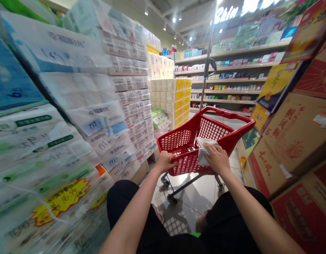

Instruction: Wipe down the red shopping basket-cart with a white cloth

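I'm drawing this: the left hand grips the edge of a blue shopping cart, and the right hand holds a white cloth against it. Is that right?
Not quite: the shopping cart is red, not blue, as the head view shows. The left hand grips its edge, and the right hand holds a white cloth against it.

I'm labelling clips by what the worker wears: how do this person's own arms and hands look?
The left hand and right hand are bare, without gloves. No sleeve, watch or bracelet shows on the left forearm or right forearm; any sleeves higher up are out of view. I see no rings, though some fingers are partly hidden.
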The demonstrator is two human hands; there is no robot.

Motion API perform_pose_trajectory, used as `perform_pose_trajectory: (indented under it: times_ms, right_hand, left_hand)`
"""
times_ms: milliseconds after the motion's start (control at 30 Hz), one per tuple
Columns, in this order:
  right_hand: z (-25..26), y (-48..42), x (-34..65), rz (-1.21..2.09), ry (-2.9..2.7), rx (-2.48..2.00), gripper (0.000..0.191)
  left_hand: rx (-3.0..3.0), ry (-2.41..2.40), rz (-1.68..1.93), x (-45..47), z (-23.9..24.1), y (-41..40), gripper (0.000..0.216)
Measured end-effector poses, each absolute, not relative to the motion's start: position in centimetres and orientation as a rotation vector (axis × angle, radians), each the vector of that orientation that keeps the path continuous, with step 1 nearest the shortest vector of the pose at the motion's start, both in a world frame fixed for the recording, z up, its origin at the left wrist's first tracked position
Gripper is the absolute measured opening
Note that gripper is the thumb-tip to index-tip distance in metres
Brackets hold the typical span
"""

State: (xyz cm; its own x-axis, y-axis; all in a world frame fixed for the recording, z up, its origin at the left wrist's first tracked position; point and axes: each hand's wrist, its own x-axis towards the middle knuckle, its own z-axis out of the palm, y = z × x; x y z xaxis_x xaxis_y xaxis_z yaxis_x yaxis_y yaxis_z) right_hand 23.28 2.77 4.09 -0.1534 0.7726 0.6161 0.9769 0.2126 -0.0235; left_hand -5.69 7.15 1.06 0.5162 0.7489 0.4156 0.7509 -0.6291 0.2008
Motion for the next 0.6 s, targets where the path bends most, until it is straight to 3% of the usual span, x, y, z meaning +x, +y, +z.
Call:
perform_pose_trajectory:
  times_ms: [200,600]
  right_hand:
    - [3.9,3.1,22.8,-0.626,-1.878,-1.589,0.033]
    - [1.7,1.1,13.9,-0.393,-2.172,-1.222,0.034]
  left_hand:
    - [-2.705,-1.382,-0.745,-4.4,0.9,6.5,0.03]
    - [-2.677,-1.362,-0.661,-3.6,0.9,5.9,0.016]
